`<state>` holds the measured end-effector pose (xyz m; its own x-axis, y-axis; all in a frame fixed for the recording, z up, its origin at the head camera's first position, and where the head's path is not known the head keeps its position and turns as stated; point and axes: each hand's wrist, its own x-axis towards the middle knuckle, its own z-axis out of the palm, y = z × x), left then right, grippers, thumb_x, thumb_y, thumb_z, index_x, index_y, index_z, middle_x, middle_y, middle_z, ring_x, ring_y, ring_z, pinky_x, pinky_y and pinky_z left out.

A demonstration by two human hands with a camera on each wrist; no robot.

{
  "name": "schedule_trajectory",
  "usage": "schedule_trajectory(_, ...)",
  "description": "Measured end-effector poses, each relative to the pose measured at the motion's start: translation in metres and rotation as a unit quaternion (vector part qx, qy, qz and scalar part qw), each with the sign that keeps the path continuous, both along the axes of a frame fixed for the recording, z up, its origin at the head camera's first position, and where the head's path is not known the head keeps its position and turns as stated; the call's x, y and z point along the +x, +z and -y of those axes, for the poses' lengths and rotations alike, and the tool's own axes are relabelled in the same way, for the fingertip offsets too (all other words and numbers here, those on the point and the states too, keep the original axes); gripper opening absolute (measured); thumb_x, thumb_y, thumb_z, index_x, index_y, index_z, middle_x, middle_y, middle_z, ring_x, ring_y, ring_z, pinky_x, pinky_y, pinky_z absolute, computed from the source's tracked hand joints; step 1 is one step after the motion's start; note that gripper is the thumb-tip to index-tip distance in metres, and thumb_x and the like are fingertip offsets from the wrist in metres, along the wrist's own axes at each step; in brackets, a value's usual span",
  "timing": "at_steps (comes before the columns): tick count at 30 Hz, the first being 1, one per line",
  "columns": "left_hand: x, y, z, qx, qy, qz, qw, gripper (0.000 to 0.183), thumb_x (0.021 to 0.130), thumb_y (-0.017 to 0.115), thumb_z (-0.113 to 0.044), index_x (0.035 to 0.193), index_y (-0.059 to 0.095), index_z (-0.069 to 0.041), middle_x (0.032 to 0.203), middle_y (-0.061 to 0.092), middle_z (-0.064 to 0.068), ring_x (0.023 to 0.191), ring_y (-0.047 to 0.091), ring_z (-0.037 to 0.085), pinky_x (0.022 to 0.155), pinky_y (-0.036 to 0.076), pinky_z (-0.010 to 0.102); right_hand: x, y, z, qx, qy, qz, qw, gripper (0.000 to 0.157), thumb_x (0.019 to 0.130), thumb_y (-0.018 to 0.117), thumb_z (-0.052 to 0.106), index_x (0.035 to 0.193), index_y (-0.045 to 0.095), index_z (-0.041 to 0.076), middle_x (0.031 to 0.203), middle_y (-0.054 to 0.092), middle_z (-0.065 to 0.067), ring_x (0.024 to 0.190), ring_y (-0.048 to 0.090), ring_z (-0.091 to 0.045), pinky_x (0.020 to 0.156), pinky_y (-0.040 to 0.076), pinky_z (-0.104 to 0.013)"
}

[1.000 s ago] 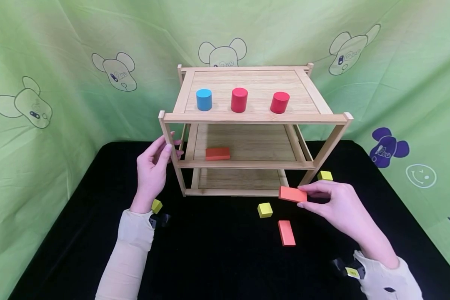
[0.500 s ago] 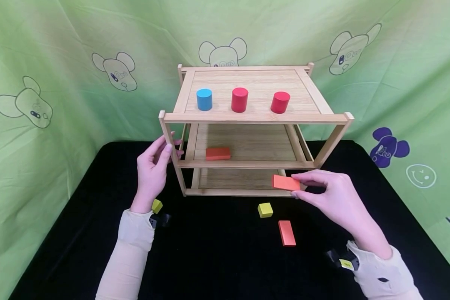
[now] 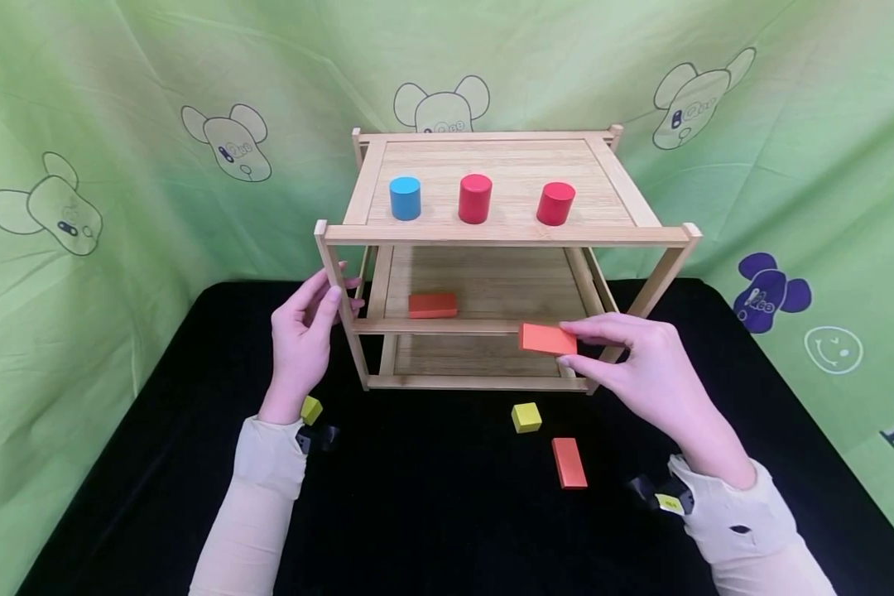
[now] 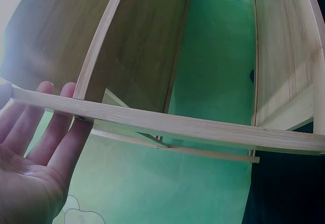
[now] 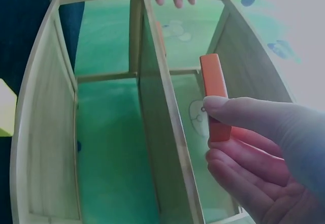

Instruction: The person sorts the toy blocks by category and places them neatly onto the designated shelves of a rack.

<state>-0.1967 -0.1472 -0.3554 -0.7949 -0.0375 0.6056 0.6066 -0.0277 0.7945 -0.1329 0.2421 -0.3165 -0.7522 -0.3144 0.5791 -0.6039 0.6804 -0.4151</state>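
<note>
In the head view, my right hand point(image 3: 636, 360) pinches an orange-red rectangular block point(image 3: 547, 339) by its right end. The block is held level in front of the middle shelf's front rail point(image 3: 484, 327). My left hand point(image 3: 304, 339) holds the front left post point(image 3: 350, 331) of a three-tier wooden rack, thumb in front and fingers behind. The left wrist view has those fingers point(image 4: 53, 137) bent around the post. From the right wrist, the thumb presses one face of the held block point(image 5: 214, 76), fingers on the other. A second orange-red block point(image 3: 432, 305) lies on the middle shelf, left side.
On the top shelf point(image 3: 484, 157) stand a blue cylinder point(image 3: 406, 199) and two red cylinders point(image 3: 475, 199). A yellow cube point(image 3: 526, 418) and another orange-red block point(image 3: 569, 463) lie on the black cloth in front. Another yellow cube point(image 3: 311, 410) sits beside my left wrist.
My right hand has carried the orange-red block up and to the left, from in front of the bottom shelf to the middle shelf's rail. My left hand stays on the post.
</note>
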Motion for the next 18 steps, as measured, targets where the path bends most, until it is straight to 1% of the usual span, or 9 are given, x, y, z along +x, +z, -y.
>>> schedule_trajectory(5, 0.0, 0.0, 0.0, 0.004, -0.003, 0.002, 1.0, 0.033, 0.106, 0.055, -0.007, 0.137, 0.061, 0.003, 0.115, 0.07, 0.024, 0.088, 0.072, 0.037, 0.084, 0.06, 0.04, -0.009, 0.002, 0.006, -0.001, 0.006, -0.006, 1.0, 0.04, 0.072, 0.093, 0.004, 0.11, 0.081, 0.011, 0.099, 0.076, 0.003, 0.086, 0.068, -0.011, 0.069, 0.049, -0.01)
schedule_trajectory(9, 0.0, 0.0, 0.0, -0.002, 0.0, 0.003, 1.0, 0.033, 0.106, 0.054, -0.007, 0.137, 0.061, 0.004, 0.116, 0.07, 0.024, 0.089, 0.073, 0.034, 0.084, 0.06, 0.038, -0.015, 0.004, 0.01, -0.011, 0.009, 0.008, 1.0, 0.039, 0.074, 0.092, 0.003, 0.11, 0.08, 0.009, 0.101, 0.076, 0.001, 0.089, 0.073, -0.016, 0.076, 0.052, -0.01)
schedule_trajectory(11, 0.0, 0.001, 0.0, -0.007, 0.003, 0.003, 1.0, 0.033, 0.107, 0.053, -0.008, 0.137, 0.06, 0.005, 0.115, 0.07, 0.024, 0.089, 0.073, 0.034, 0.084, 0.06, 0.038, -0.018, 0.004, 0.012, -0.017, 0.008, 0.022, 1.0, 0.038, 0.075, 0.091, 0.004, 0.111, 0.08, 0.009, 0.1, 0.076, 0.0, 0.088, 0.074, -0.018, 0.075, 0.053, -0.011)
schedule_trajectory(15, -0.001, 0.0, 0.001, -0.009, 0.003, 0.002, 1.0, 0.034, 0.107, 0.054, -0.009, 0.137, 0.06, 0.004, 0.115, 0.07, 0.023, 0.089, 0.072, 0.038, 0.083, 0.06, 0.039, -0.023, 0.006, 0.016, -0.027, 0.005, 0.051, 0.998, 0.035, 0.078, 0.09, 0.005, 0.111, 0.08, 0.008, 0.099, 0.076, -0.004, 0.087, 0.074, -0.02, 0.072, 0.058, -0.021)
schedule_trajectory(17, -0.001, -0.001, 0.001, -0.008, 0.002, 0.001, 1.0, 0.034, 0.107, 0.054, -0.009, 0.138, 0.06, 0.004, 0.116, 0.07, 0.023, 0.089, 0.071, 0.039, 0.084, 0.06, 0.039, -0.026, 0.006, 0.018, -0.028, 0.003, 0.06, 0.998, 0.034, 0.078, 0.09, 0.006, 0.11, 0.08, 0.007, 0.099, 0.076, -0.005, 0.087, 0.074, -0.02, 0.071, 0.059, -0.024)
schedule_trajectory(18, 0.0, -0.001, 0.001, -0.006, 0.001, 0.002, 1.0, 0.034, 0.106, 0.055, -0.009, 0.138, 0.061, 0.003, 0.116, 0.07, 0.023, 0.089, 0.071, 0.04, 0.084, 0.06, 0.039, -0.027, 0.006, 0.019, -0.029, 0.003, 0.063, 0.998, 0.033, 0.079, 0.089, 0.006, 0.11, 0.08, 0.007, 0.099, 0.076, -0.006, 0.087, 0.074, -0.02, 0.071, 0.059, -0.024)
